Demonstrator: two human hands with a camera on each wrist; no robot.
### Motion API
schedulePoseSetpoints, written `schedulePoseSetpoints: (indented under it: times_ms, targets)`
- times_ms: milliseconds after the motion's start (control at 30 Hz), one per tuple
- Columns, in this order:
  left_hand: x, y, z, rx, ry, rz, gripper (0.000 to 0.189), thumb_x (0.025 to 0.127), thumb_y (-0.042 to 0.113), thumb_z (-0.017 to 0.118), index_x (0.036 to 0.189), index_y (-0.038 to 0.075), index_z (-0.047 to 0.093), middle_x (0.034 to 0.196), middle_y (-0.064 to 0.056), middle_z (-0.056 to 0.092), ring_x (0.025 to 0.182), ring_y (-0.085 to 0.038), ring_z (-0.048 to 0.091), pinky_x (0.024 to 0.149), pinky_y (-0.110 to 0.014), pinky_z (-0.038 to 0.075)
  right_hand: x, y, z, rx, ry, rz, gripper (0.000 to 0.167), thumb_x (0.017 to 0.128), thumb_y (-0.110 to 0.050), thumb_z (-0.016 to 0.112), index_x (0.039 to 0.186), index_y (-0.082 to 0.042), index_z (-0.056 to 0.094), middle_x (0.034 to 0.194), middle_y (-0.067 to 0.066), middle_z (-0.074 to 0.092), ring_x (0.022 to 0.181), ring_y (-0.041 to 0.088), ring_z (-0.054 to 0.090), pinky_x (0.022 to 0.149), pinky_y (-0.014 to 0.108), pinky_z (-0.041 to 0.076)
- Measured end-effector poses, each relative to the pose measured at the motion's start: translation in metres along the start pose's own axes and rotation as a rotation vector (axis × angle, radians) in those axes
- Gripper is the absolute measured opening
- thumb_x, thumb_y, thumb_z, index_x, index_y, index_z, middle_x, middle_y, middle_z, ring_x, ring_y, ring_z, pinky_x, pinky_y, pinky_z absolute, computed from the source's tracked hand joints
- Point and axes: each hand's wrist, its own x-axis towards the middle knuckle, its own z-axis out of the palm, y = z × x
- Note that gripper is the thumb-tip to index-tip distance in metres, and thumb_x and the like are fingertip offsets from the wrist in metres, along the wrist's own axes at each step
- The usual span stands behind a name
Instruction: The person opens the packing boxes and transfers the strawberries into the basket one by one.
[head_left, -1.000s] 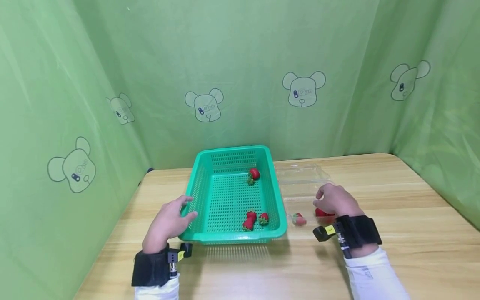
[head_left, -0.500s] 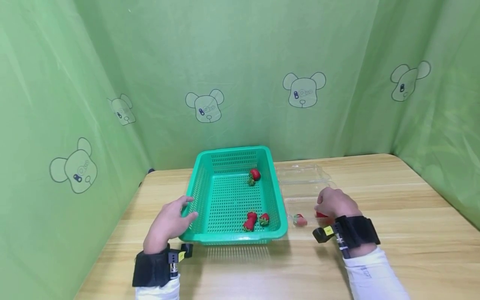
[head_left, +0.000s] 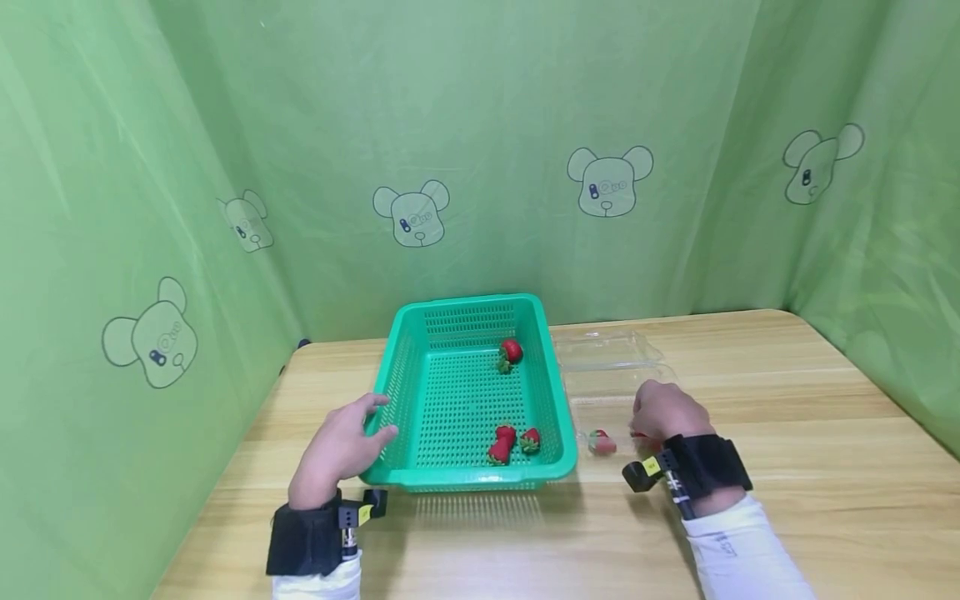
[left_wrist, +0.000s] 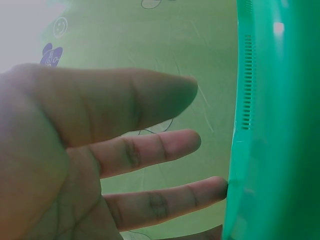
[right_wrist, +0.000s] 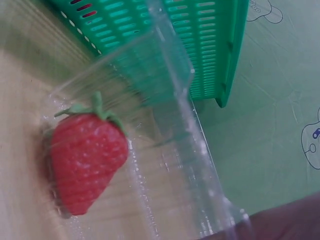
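Note:
My left hand [head_left: 345, 446] lies against the left side of a green plastic basket [head_left: 483, 477], thumb and fingers apart; in the left wrist view a fingertip [left_wrist: 217, 189] meets the rim. Inside the basket are several red strawberries [head_left: 512, 350] with green leaves. To its right stands a clear plastic box [head_left: 600, 379] with its lid raised. My right hand [head_left: 670, 410] reaches down into the box with curled fingers, at a strawberry [head_left: 639, 435] that it mostly covers. Another strawberry [right_wrist: 87, 160] sits in the box, to the left of this hand.
The wooden table [head_left: 787, 467] carries the basket and box side by side. A green curtain [head_left: 495, 125] with printed bear heads closes off the back and sides. Each wrist wears a black strap [head_left: 708, 473] with a small camera.
My right hand has lowered slightly over the strawberry, and its fingers, spread a second ago, have curled in. The left hand and the basket stay put.

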Motion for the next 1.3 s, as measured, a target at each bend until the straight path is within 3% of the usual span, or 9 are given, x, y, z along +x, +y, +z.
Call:
schedulePoseSetpoints:
  times_ms: [67,467,633,767,933,1133,1300]
  targets:
    - [0.0,0.0,0.0,-0.001,0.0,-0.001,0.05,0.095,0.021,0.062,0.141,0.006,0.048,0.139,-0.021,0.05,0.129,-0.043,0.043,0.101,-0.06,0.038,0.001,0.0,0.002,0.002,0.006,-0.001,0.002,0.077,-0.007,0.065,0.077,-0.006,0.066,0.067,0.005,0.06,0.056,0.021,0.055,0.049,0.034,0.043]
    - [0.003,-0.002,0.002,0.001,0.001,0.0,0.052,0.095,0.022,0.062,0.142,0.006,0.047,0.14,-0.021,0.049,0.129,-0.044,0.042,0.101,-0.06,0.038,-0.006,-0.011,-0.006,0.038,0.076,-0.019,0.02,0.087,-0.012,0.061,0.067,-0.01,0.059,0.061,0.002,0.053,0.05,0.018,0.052,0.046,0.029,0.036]
    - [0.003,-0.002,0.002,-0.006,-0.003,-0.006,0.053,0.095,0.022,0.062,0.142,0.006,0.046,0.14,-0.021,0.049,0.129,-0.044,0.042,0.1,-0.061,0.038,-0.009,-0.016,-0.009,0.058,0.116,-0.037,0.01,0.085,-0.015,0.061,0.081,-0.007,0.066,0.075,0.009,0.06,0.048,0.021,0.057,0.046,0.031,0.041]
    - [0.002,-0.002,0.002,-0.004,-0.001,0.002,0.052,0.095,0.021,0.062,0.142,0.006,0.047,0.14,-0.022,0.049,0.129,-0.044,0.043,0.1,-0.061,0.038,-0.011,-0.022,-0.012,0.046,0.155,-0.063,0.018,0.086,-0.02,0.064,0.097,-0.006,0.069,0.092,0.017,0.063,0.06,0.024,0.056,0.05,0.035,0.042]
    - [0.0,-0.001,0.0,-0.001,0.003,0.013,0.05,0.095,0.02,0.062,0.14,0.006,0.048,0.138,-0.021,0.051,0.128,-0.044,0.043,0.1,-0.06,0.038,-0.013,-0.032,-0.015,0.036,0.178,-0.094,0.02,0.088,-0.023,0.065,0.099,-0.007,0.07,0.093,0.015,0.064,0.07,0.025,0.053,0.052,0.034,0.04]
    - [0.0,0.0,-0.001,-0.01,0.0,0.012,0.05,0.095,0.02,0.062,0.141,0.005,0.048,0.139,-0.021,0.05,0.129,-0.043,0.043,0.101,-0.06,0.038,-0.017,-0.042,-0.016,0.045,0.22,-0.138,0.015,0.089,-0.021,0.065,0.092,-0.008,0.07,0.09,0.01,0.067,0.072,0.025,0.055,0.054,0.033,0.04]
    - [-0.001,0.001,0.0,-0.01,-0.001,0.01,0.05,0.095,0.019,0.062,0.14,0.005,0.048,0.139,-0.021,0.05,0.129,-0.043,0.043,0.1,-0.06,0.038,-0.021,-0.049,-0.017,0.057,0.252,-0.172,0.016,0.089,-0.019,0.065,0.094,-0.004,0.069,0.082,0.008,0.067,0.072,0.025,0.057,0.056,0.034,0.042]
